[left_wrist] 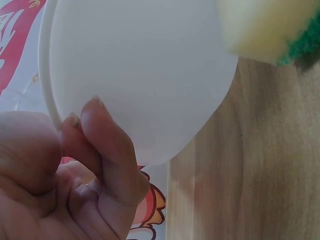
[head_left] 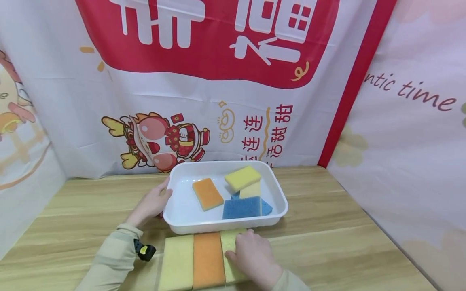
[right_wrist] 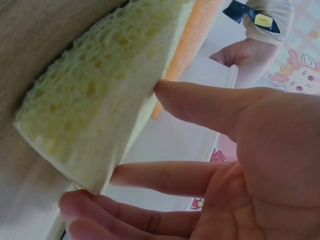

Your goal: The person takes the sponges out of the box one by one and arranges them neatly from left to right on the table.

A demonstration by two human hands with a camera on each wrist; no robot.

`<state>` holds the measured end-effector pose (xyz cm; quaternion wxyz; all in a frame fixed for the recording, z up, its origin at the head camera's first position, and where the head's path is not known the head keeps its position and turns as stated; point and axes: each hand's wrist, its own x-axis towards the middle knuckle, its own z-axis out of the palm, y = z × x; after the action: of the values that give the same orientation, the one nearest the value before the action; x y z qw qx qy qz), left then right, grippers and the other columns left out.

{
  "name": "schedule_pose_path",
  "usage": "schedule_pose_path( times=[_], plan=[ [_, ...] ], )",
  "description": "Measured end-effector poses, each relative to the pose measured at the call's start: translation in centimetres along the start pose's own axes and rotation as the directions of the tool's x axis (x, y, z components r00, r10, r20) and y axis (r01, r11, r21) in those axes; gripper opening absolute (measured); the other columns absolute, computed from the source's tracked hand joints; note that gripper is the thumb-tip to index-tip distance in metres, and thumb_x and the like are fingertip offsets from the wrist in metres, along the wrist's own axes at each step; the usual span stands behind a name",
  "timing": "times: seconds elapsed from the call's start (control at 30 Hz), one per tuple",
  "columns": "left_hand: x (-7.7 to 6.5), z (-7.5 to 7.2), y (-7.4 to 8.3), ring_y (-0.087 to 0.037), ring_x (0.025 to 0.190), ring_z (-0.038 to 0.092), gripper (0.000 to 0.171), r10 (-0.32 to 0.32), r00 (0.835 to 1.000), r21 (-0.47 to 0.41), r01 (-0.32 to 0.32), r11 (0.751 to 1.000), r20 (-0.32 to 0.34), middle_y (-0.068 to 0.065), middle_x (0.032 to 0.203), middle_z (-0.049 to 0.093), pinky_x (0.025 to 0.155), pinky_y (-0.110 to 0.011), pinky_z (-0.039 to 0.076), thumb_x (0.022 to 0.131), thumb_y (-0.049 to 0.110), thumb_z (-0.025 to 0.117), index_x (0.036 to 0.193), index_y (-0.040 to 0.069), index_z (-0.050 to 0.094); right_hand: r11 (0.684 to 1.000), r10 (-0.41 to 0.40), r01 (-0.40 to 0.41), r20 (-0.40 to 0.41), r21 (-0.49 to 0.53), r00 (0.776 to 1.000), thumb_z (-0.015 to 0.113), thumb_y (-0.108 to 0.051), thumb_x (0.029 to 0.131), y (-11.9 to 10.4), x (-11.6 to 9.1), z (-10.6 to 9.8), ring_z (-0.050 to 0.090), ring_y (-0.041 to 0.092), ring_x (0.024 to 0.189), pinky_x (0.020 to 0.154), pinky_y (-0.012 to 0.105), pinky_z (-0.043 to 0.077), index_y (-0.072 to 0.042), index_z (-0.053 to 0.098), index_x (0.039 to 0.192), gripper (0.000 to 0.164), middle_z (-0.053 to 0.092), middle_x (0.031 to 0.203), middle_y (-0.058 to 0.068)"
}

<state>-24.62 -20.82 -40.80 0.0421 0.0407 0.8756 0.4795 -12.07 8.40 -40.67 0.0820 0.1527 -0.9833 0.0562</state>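
My left hand (head_left: 151, 206) grips the left rim of a white tray (head_left: 183, 210), its thumb and fingertips pinching the edge in the left wrist view. In front of the tray, a yellow sponge (head_left: 177, 262), an orange sponge (head_left: 208, 260) and another yellow sponge (head_left: 228, 241) lie side by side. My right hand (head_left: 256, 254) is over that right-hand yellow sponge and partly hides it. In the right wrist view its fairly straight thumb and forefinger touch the sponge's (right_wrist: 95, 100) face, and the other fingers lie at its far end.
Inside the tray, an orange sponge (head_left: 207, 194) lies apart from a heap with a yellow sponge (head_left: 243, 178) and a blue sponge (head_left: 242, 208). The wooden table (head_left: 320, 226) meets a printed cloth (head_left: 306, 137) behind the tray and another cloth (head_left: 411, 141) at the right.
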Motion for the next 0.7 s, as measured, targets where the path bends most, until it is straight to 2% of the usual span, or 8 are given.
schedule_pose_path(
  times=[0.17, 0.3, 0.4, 0.5, 0.6, 0.7],
  plan=[
    [0.0, 0.0, 0.0, -0.022, 0.049, 0.059, 0.058, -0.010, 1.000, -0.025, 0.010, 1.000, 0.001, -0.031, 0.111, 0.058, 0.048, -0.043, 0.054, 0.107, 0.026, 0.038, 0.159, 0.015, 0.015, 1.000, 0.024, -0.024, -0.008, -0.004, 1.000, 0.077, -0.047, 0.078, 0.1, 0.0, -0.8, 0.056, 0.025, 0.053, 0.041, 0.039, 0.044, -0.011, 0.055, 0.057, 0.047, 0.054, 0.065, 0.010],
    [-0.1, -0.1, 0.1, -0.023, 0.050, 0.060, 0.058, -0.015, 1.000, -0.026, 0.015, 1.000, 0.000, -0.031, 0.113, 0.057, 0.048, -0.042, 0.054, 0.107, 0.026, 0.038, 0.159, 0.015, 0.015, 0.999, -0.017, 0.018, -0.049, 0.027, 0.999, 0.076, -0.047, 0.080, 0.2, 0.0, -2.2, 0.056, 0.022, 0.052, 0.040, 0.038, 0.043, -0.015, 0.054, 0.057, 0.045, 0.054, 0.064, 0.005],
    [-0.1, -0.1, 0.1, -0.023, 0.052, 0.061, 0.058, -0.018, 1.000, -0.027, 0.018, 0.999, 0.006, -0.032, 0.117, 0.055, 0.049, -0.041, 0.054, 0.107, 0.027, 0.038, 0.159, 0.015, 0.014, 0.993, -0.070, 0.076, -0.068, 0.091, 0.995, 0.075, -0.045, 0.083, 0.1, -0.4, -3.5, 0.054, 0.019, 0.054, 0.042, 0.037, 0.043, -0.012, 0.065, 0.071, 0.036, 0.052, 0.070, 0.002],
    [-0.1, -0.1, 0.1, -0.023, 0.053, 0.061, 0.058, -0.029, 1.000, -0.026, 0.029, 0.999, 0.005, -0.031, 0.116, 0.056, 0.050, -0.041, 0.054, 0.107, 0.028, 0.038, 0.159, 0.016, 0.014, 0.977, -0.103, 0.119, -0.099, 0.175, 0.990, 0.076, -0.040, 0.084, -0.2, -0.6, -5.0, 0.053, 0.016, 0.061, 0.049, 0.035, 0.047, -0.007, 0.073, 0.095, 0.035, 0.053, 0.081, 0.003],
    [-0.1, -0.1, 0.2, -0.023, 0.052, 0.061, 0.058, -0.030, 1.000, -0.021, 0.030, 0.999, 0.002, -0.031, 0.114, 0.057, 0.050, -0.042, 0.054, 0.107, 0.028, 0.038, 0.159, 0.016, 0.014, 0.957, -0.109, 0.151, -0.175, 0.246, 0.978, 0.077, -0.034, 0.085, -0.4, -0.5, -6.1, 0.056, 0.015, 0.072, 0.059, 0.034, 0.051, -0.004, 0.071, 0.110, 0.040, 0.055, 0.094, 0.006],
    [-0.1, -0.1, 0.2, -0.024, 0.056, 0.062, 0.058, -0.033, 0.999, -0.029, 0.033, 0.999, 0.004, -0.033, 0.126, 0.051, 0.051, -0.041, 0.054, 0.107, 0.028, 0.038, 0.159, 0.016, 0.014, 0.941, -0.113, 0.182, -0.243, 0.285, 0.963, 0.079, -0.029, 0.083, -0.2, -0.1, -6.5, 0.057, 0.018, 0.084, 0.067, 0.036, 0.054, -0.002, 0.067, 0.119, 0.046, 0.055, 0.106, 0.011]
  ],
)
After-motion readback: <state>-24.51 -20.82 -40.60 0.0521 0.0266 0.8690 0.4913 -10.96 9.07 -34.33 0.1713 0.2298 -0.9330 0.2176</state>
